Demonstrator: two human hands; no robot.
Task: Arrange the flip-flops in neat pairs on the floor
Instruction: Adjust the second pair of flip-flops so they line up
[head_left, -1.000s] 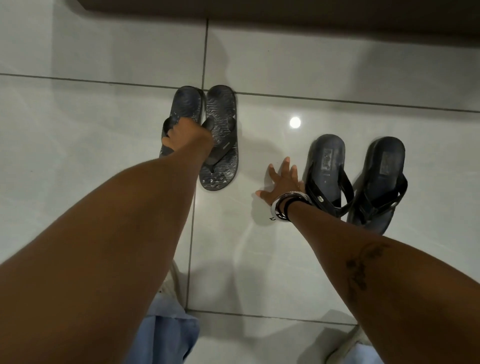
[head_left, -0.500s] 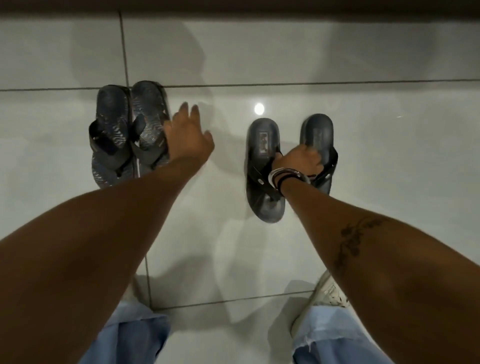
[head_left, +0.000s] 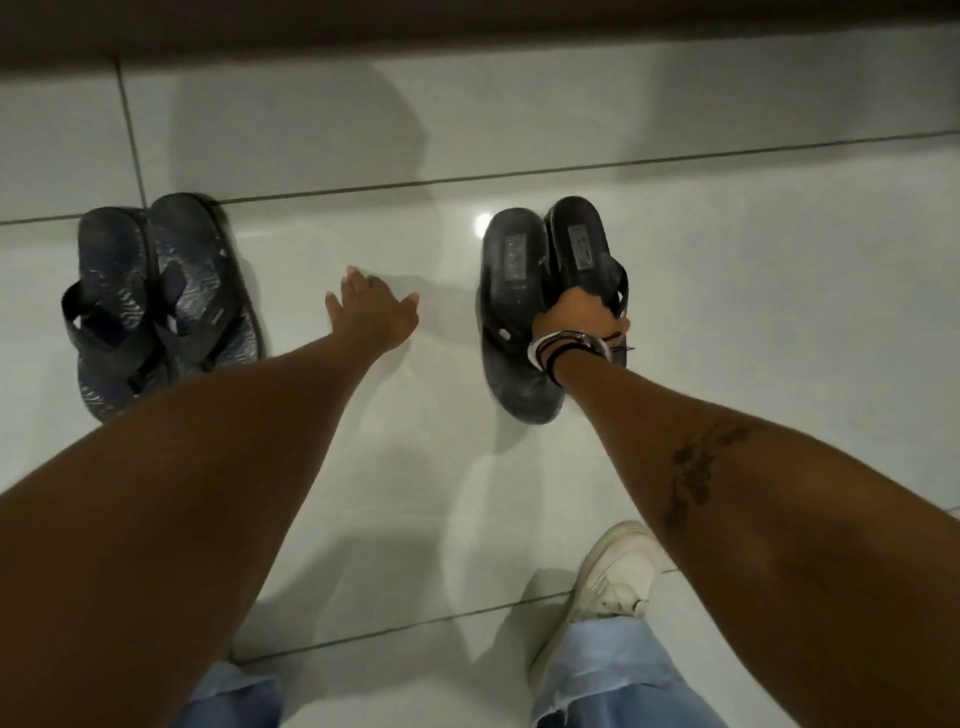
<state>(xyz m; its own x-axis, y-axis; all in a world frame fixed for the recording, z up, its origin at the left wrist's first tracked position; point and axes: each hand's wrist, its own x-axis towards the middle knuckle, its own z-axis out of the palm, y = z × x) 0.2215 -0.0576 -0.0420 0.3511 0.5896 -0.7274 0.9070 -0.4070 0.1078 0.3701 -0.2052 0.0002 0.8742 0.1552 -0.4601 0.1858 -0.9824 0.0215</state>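
Note:
A pair of dark blue patterned flip-flops (head_left: 156, 301) lies side by side on the white tiled floor at the left. To the right lie two black flip-flops: the left one (head_left: 511, 312) flat on the floor, the right one (head_left: 579, 244) pressed against it with its edge slightly overlapping. My right hand (head_left: 584, 317), with bracelets on the wrist, is shut on the strap of the right black flip-flop. My left hand (head_left: 371, 309) hovers open between the two pairs, fingers spread, touching neither.
A dark baseboard or furniture edge (head_left: 467, 26) runs along the top. My white sneaker (head_left: 610, 577) and light blue jeans legs (head_left: 613, 675) are at the bottom. Glossy floor tiles (head_left: 779, 312) stretch to the right of the black pair.
My right hand has pulled the right black flip-flop leftward against its mate. My left hand has left the blue pair and moved right into the gap between the pairs.

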